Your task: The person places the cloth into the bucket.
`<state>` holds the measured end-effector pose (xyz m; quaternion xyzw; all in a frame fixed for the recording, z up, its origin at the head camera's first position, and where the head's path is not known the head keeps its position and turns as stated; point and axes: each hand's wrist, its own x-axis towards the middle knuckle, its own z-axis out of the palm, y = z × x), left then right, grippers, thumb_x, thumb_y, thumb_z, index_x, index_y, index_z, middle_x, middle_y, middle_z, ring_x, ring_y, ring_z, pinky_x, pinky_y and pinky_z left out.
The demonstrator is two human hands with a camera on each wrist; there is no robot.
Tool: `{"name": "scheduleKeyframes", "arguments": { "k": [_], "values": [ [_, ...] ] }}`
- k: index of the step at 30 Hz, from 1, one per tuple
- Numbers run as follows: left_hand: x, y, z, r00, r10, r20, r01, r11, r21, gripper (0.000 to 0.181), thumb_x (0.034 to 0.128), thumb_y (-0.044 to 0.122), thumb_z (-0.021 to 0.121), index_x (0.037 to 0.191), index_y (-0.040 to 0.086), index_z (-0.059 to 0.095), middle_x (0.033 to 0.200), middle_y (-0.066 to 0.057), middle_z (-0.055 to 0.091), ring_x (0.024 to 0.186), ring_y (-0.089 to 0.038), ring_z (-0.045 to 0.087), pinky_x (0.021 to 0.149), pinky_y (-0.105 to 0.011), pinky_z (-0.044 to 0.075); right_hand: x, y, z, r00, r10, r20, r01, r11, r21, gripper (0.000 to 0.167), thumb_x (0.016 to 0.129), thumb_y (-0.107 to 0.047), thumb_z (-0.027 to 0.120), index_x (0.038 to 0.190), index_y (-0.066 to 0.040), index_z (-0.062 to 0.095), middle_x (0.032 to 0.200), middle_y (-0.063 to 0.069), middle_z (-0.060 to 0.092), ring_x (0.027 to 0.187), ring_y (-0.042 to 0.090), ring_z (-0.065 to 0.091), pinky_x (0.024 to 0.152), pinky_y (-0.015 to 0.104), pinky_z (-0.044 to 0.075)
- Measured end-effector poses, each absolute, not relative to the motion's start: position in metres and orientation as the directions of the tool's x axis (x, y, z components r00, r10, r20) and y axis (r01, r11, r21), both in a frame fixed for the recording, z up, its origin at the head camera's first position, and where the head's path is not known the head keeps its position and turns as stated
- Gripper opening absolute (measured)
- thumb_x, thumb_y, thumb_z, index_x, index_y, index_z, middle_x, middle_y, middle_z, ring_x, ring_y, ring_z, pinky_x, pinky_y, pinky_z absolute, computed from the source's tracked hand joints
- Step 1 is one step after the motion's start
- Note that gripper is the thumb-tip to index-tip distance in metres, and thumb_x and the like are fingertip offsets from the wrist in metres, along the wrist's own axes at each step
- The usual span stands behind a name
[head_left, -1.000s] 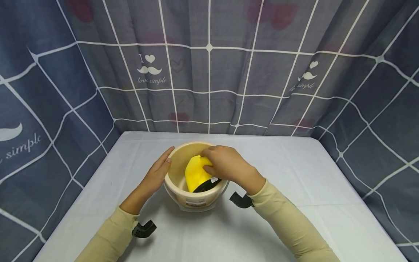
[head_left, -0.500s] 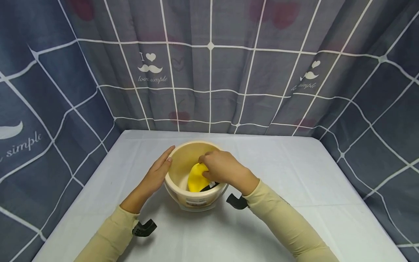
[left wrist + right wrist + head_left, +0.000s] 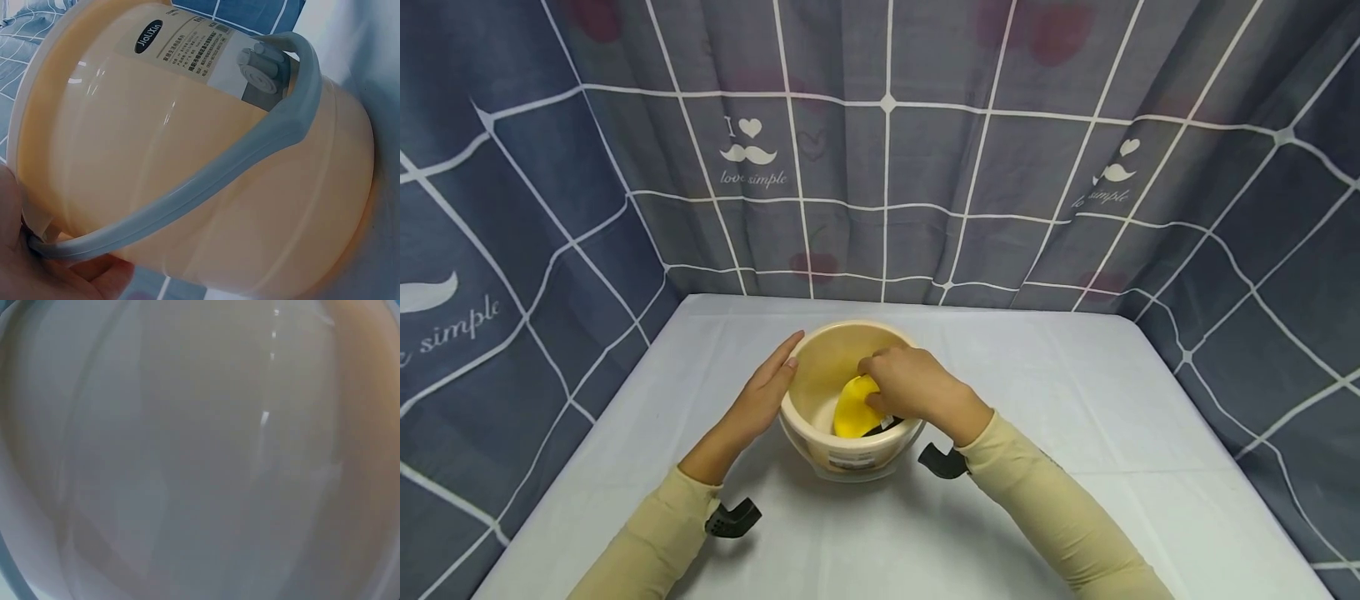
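Note:
A cream bucket (image 3: 805,392) stands on the table. In the left wrist view the bucket (image 3: 156,125) shows a printed label and a blue-grey carrying handle (image 3: 206,184). My left hand (image 3: 763,392) rests against its left side near the rim, fingers extended. Inside the bucket lies a rounded yellow item (image 3: 852,410) with a black part and a small white tag; its kind is unclear. My right hand (image 3: 910,383) reaches over the rim and pinches this item, covering its right side. Only the bucket wall (image 3: 206,450) fills the right wrist view.
A white cloth (image 3: 1075,392) covers the table. Grid-patterned curtains (image 3: 850,167) rise behind it and on both sides. Each wrist carries a black mount, the right mount (image 3: 943,461) close to the bucket.
My right hand has lowered deeper into the bucket with the yellow item, so less of the item shows. My left hand stays against the bucket.

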<state>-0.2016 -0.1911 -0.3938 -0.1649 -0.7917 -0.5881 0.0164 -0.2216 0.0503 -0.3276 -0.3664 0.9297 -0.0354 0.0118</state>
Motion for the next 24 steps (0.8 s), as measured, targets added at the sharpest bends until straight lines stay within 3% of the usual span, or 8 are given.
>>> {"name": "scheduleKeyframes", "arguments": {
  "k": [8, 24],
  "values": [
    [-0.2017, -0.1913, -0.3955, -0.946, 0.239, 0.219, 0.277, 0.242, 0.93, 0.053, 0.1124, 0.019, 0.03, 0.16, -0.002, 0.022, 0.165, -0.022, 0.019, 0.153, -0.036, 0.013, 0.123, -0.054, 0.008, -0.2244, 0.0474, -0.3292, -0.734, -0.678, -0.038, -0.676, 0.734, -0.06, 0.025, 0.09, -0.023, 0.077, 0.114, -0.016, 0.073, 0.098, -0.002, 0.067, 0.082, 0.015, 0.059, 0.072, 0.037, 0.053],
    [-0.202, -0.1913, -0.3942, -0.941, 0.238, 0.238, 0.297, 0.254, 0.921, 0.052, 0.1119, 0.017, 0.031, 0.159, -0.004, 0.023, 0.165, -0.023, 0.02, 0.153, -0.037, 0.014, 0.123, -0.053, 0.009, -0.2239, 0.0468, -0.327, -0.723, -0.683, -0.099, -0.674, 0.73, -0.117, 0.036, 0.088, -0.016, 0.076, 0.123, -0.013, 0.07, 0.099, -0.003, 0.068, 0.084, 0.016, 0.058, 0.078, 0.036, 0.052]
  ]
}}
